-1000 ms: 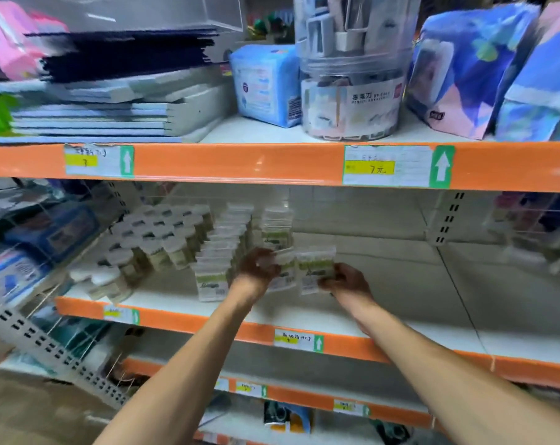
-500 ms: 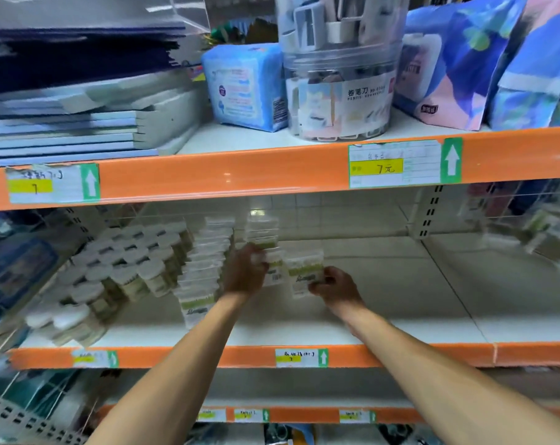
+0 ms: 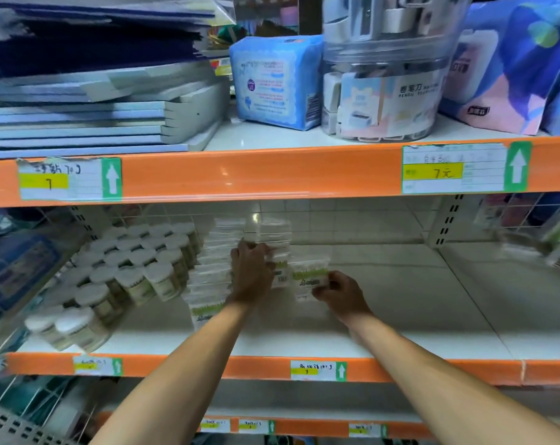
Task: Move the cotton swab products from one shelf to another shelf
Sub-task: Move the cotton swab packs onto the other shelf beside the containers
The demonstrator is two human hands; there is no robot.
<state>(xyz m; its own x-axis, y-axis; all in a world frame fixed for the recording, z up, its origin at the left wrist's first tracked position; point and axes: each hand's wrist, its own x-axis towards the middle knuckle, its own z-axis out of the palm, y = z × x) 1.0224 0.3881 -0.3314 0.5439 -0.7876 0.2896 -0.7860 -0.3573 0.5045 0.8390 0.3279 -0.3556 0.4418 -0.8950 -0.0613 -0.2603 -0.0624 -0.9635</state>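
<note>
So both arms are reaching into the middle shelf (image 3: 400, 316). The left hand (image 3: 251, 273) has its fingers curled over the top of a row of cotton swab bags (image 3: 282, 268), and the right hand (image 3: 341, 292) is pinching one bag (image 3: 309, 277) by its lower corner, thumb on the front. That bag stands just off the front of the row, at about 3 o'clock from the left hand.

What I'd worry about from here: those bags are thin, slippery plastic standing on edge. The second row (image 3: 208, 284), at 9 o'clock from the left hand, is packed right alongside, so a wrist bump could domino the whole line toward the shelf lip. The front bag of that row already sits close to the orange edge (image 3: 208, 367).

A corner pinch is also a weak hold. If the right hand lifts fast, the bag could swing or slide out and land on the lower shelf.

Further out at 9 o'clock there's a block of round swab tubs (image 3: 137, 271) with white lids, and the front ones look tilted near the edge. Any sideways shove through the bags probably knocks a couple over.

Scooping too many at once with the left hand seems the likeliest way to spill.
</note>
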